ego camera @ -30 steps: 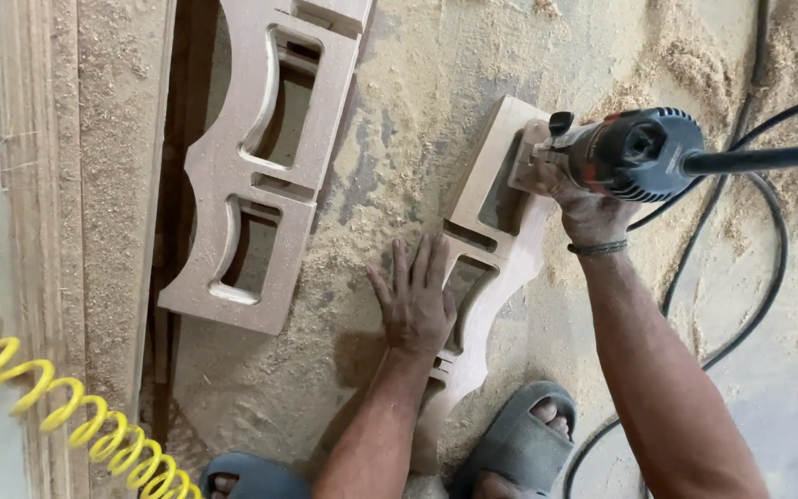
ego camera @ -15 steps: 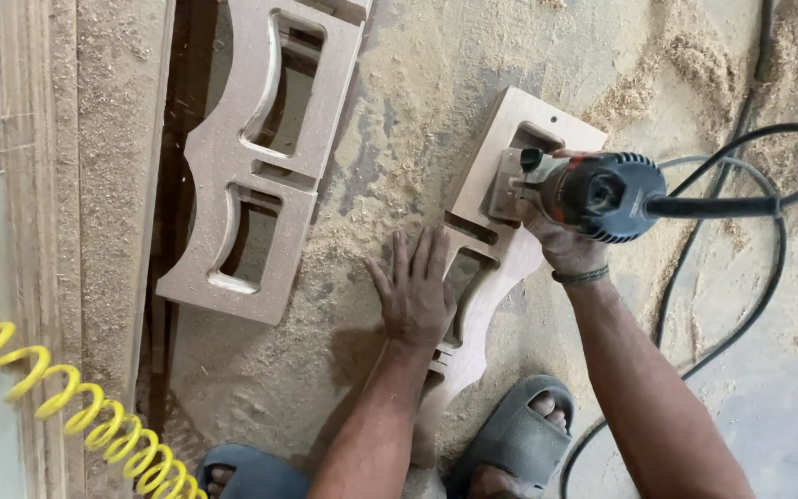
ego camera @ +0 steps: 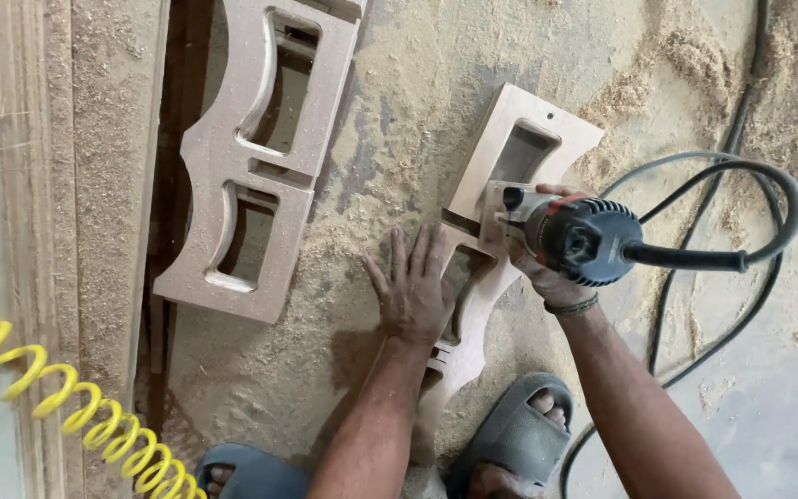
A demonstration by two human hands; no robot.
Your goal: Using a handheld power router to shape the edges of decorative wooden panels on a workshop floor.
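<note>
While the left hand (ego camera: 415, 291) pins it, the pale cutout board (ego camera: 519, 162) lies dusty.

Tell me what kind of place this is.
Most likely a woodworking shop, with work done on the floor. Sawdust covers the ground, the right hand holds a corded router on a cut-out wooden panel, and the left hand steadies it.

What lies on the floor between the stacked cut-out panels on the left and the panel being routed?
In the head view, only a sawdust-covered floor separates the stacked panels from the routed panel; the left hand rests at that panel's near edge.
</note>
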